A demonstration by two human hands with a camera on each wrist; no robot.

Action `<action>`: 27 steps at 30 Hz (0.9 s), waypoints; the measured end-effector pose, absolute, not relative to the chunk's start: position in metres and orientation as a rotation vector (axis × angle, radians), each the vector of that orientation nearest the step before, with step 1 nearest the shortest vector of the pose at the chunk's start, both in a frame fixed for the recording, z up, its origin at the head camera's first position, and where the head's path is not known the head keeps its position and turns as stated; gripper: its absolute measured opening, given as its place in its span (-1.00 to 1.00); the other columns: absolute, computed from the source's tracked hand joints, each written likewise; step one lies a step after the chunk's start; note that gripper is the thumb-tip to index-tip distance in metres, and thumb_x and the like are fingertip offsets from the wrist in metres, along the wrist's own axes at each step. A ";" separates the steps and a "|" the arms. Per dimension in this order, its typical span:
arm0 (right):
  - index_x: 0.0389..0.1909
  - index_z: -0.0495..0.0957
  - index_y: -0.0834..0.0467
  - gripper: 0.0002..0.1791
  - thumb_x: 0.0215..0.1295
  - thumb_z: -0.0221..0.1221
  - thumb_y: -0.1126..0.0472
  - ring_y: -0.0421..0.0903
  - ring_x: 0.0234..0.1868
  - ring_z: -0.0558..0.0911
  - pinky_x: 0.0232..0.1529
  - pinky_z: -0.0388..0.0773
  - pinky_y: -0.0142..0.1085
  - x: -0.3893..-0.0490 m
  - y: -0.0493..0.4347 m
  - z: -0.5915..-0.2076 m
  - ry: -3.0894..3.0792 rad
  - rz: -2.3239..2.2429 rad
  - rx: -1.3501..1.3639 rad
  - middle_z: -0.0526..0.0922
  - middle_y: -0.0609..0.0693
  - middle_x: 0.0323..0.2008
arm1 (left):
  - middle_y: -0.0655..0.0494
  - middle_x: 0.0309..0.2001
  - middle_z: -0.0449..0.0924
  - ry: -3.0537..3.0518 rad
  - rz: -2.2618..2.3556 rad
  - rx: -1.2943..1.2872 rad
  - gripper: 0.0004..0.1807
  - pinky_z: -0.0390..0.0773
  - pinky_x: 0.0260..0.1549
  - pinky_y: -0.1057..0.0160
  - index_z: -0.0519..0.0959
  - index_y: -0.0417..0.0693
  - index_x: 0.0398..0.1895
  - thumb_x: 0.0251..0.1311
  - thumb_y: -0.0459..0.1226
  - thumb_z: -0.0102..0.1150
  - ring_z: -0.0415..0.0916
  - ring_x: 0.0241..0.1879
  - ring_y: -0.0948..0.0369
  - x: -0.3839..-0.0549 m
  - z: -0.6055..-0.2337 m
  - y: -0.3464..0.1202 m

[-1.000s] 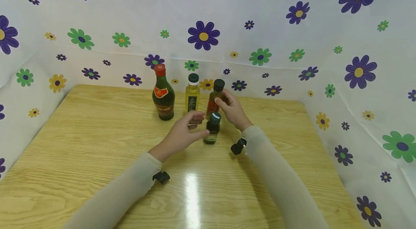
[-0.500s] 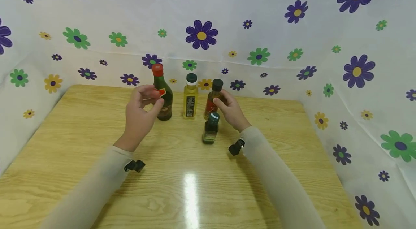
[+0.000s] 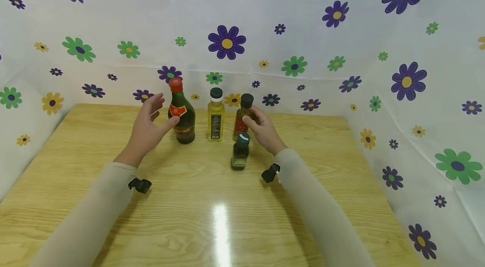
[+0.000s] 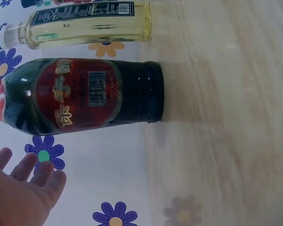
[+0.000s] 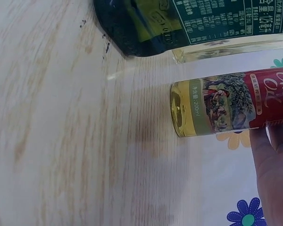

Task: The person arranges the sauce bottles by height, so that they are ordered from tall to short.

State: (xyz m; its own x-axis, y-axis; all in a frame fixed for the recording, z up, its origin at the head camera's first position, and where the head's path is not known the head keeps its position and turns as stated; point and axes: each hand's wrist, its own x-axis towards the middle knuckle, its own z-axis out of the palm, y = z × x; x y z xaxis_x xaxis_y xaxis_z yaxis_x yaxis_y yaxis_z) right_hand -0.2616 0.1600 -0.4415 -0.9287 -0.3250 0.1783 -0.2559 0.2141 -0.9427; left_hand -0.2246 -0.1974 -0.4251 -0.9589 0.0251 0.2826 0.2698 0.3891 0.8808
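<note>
My right hand (image 3: pixel 266 131) holds a small olive oil bottle (image 5: pixel 226 101) with a red label and black cap, thumb in front and fingers behind. My left hand (image 3: pixel 145 132) is beside a green glass bottle (image 3: pixel 185 121) with a red cap, its fingers spread and its thumb overlapping the bottle's near side. In the left wrist view that bottle's red label faces the camera, with the fingers (image 4: pixel 47 176) apart from it. A clear bottle of yellow oil (image 3: pixel 215 120) stands between the two hands. Closer to me is a short dark bottle (image 3: pixel 239 155) with a green cap.
All the bottles stand upright on a wooden table (image 3: pixel 182 216), near its back edge. Behind and beside it hangs a white sheet (image 3: pixel 242 6) printed with flowers. Each sleeve carries a small black wrist camera (image 3: pixel 140 185).
My left hand has moved left from the short dark bottle to the red-capped bottle, then its fingers have spread wider beside it. My right hand keeps its place on the olive oil bottle.
</note>
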 end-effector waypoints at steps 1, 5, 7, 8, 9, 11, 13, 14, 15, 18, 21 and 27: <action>0.48 0.37 0.06 -0.51 0.63 0.06 0.08 0.04 0.36 0.48 0.44 0.39 0.04 -0.262 0.160 -0.442 2.404 -1.848 -0.580 0.50 0.09 0.34 | -0.06 0.53 0.25 -2.440 -1.600 -0.268 -0.06 0.21 0.50 -0.11 0.13 0.04 0.62 0.29 0.02 0.40 0.18 0.51 -0.07 -0.227 -0.424 -0.197; 0.47 0.39 0.05 -0.51 0.62 0.07 0.06 0.03 0.36 0.49 0.43 0.40 0.03 -0.263 0.161 -0.443 2.405 -1.851 -0.588 0.51 0.08 0.33 | -0.08 0.54 0.24 -2.520 -1.600 -0.281 -0.03 0.22 0.48 -0.18 0.13 0.03 0.62 0.27 0.08 0.39 0.20 0.51 -0.09 -0.231 -0.417 -0.195; 0.46 0.40 0.05 -0.52 0.62 0.08 0.06 0.02 0.35 0.50 0.43 0.40 0.02 -0.264 0.161 -0.443 2.406 -1.852 -0.586 0.52 0.08 0.32 | -0.08 0.50 0.30 -2.550 -1.616 -0.272 -0.06 0.23 0.47 -0.20 0.17 0.01 0.60 0.27 0.09 0.39 0.25 0.47 -0.08 -0.232 -0.415 -0.192; 0.46 0.40 0.06 -0.52 0.61 0.08 0.05 0.02 0.34 0.50 0.43 0.41 0.02 -0.264 0.161 -0.443 2.403 -1.853 -0.583 0.52 0.08 0.31 | -0.09 0.47 0.33 -2.558 -1.623 -0.268 -0.07 0.25 0.46 -0.21 0.19 0.00 0.59 0.28 0.09 0.39 0.27 0.46 -0.08 -0.232 -0.414 -0.191; 0.45 0.41 0.06 -0.52 0.61 0.08 0.05 0.02 0.33 0.51 0.43 0.41 0.02 -0.264 0.161 -0.443 2.401 -1.856 -0.583 0.53 0.08 0.31 | -0.08 0.44 0.36 -2.562 -1.636 -0.259 -0.10 0.26 0.45 -0.22 0.22 -0.01 0.57 0.28 0.09 0.39 0.30 0.44 -0.07 -0.232 -0.414 -0.190; 0.44 0.41 0.07 -0.52 0.61 0.08 0.05 0.03 0.33 0.51 0.42 0.41 0.02 -0.264 0.161 -0.444 2.397 -1.863 -0.582 0.53 0.08 0.30 | -0.08 0.38 0.42 -2.562 -1.651 -0.240 -0.14 0.32 0.42 -0.21 0.27 -0.03 0.52 0.28 0.09 0.39 0.35 0.39 -0.06 -0.231 -0.414 -0.188; 0.44 0.41 0.07 -0.52 0.61 0.09 0.04 0.02 0.33 0.51 0.43 0.41 0.02 -0.263 0.161 -0.444 2.394 -1.867 -0.581 0.52 0.08 0.30 | -0.09 0.34 0.44 -2.553 -1.663 -0.228 -0.17 0.37 0.39 -0.20 0.30 -0.05 0.49 0.28 0.09 0.38 0.37 0.35 -0.06 -0.231 -0.415 -0.187; 0.44 0.41 0.07 -0.52 0.61 0.09 0.04 0.02 0.33 0.50 0.43 0.40 0.02 -0.263 0.161 -0.444 2.392 -1.869 -0.582 0.52 0.08 0.30 | -0.08 0.34 0.44 -2.549 -1.663 -0.224 -0.17 0.40 0.37 -0.20 0.30 -0.05 0.48 0.28 0.09 0.38 0.38 0.35 -0.06 -0.232 -0.416 -0.187; 0.44 0.41 0.08 -0.52 0.61 0.08 0.05 0.03 0.33 0.50 0.44 0.39 0.02 -0.263 0.161 -0.444 2.386 -1.875 -0.584 0.52 0.08 0.31 | -0.08 0.34 0.44 -2.546 -1.662 -0.222 -0.18 0.41 0.36 -0.19 0.30 -0.05 0.48 0.28 0.09 0.38 0.38 0.34 -0.06 -0.233 -0.417 -0.186; 0.43 0.40 0.10 -0.53 0.62 0.08 0.07 0.02 0.35 0.48 0.46 0.36 0.00 -0.263 0.160 -0.444 2.372 -1.888 -0.579 0.51 0.08 0.31 | -0.08 0.33 0.44 -2.534 -1.665 -0.219 -0.18 0.45 0.34 -0.18 0.31 -0.05 0.48 0.28 0.10 0.38 0.40 0.32 -0.05 -0.234 -0.419 -0.187; 0.42 0.40 0.14 -0.55 0.62 0.07 0.10 0.04 0.36 0.48 0.47 0.35 0.00 -0.262 0.160 -0.443 2.356 -1.903 -0.572 0.51 0.12 0.31 | -0.09 0.32 0.45 -2.531 -1.670 -0.222 -0.17 0.44 0.34 -0.19 0.31 -0.07 0.47 0.28 0.10 0.39 0.40 0.32 -0.05 -0.235 -0.420 -0.188; 0.43 0.37 0.19 -0.54 0.62 0.06 0.14 0.08 0.38 0.46 0.48 0.33 0.01 -0.261 0.159 -0.444 2.337 -1.913 -0.521 0.49 0.17 0.33 | -0.09 0.31 0.45 -2.525 -1.716 -0.217 -0.19 0.43 0.35 -0.18 0.32 -0.08 0.46 0.28 0.06 0.40 0.40 0.31 -0.04 -0.233 -0.418 -0.188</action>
State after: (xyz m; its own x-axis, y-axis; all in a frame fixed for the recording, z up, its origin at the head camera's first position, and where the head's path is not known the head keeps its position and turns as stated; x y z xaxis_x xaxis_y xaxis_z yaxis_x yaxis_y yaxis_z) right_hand -0.2609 0.1586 -0.4440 -0.9393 -0.3069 0.1536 -0.2112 0.1640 -0.9636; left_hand -0.2326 -0.1879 -0.4178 -0.9866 0.0716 0.1464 0.1625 0.3624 0.9178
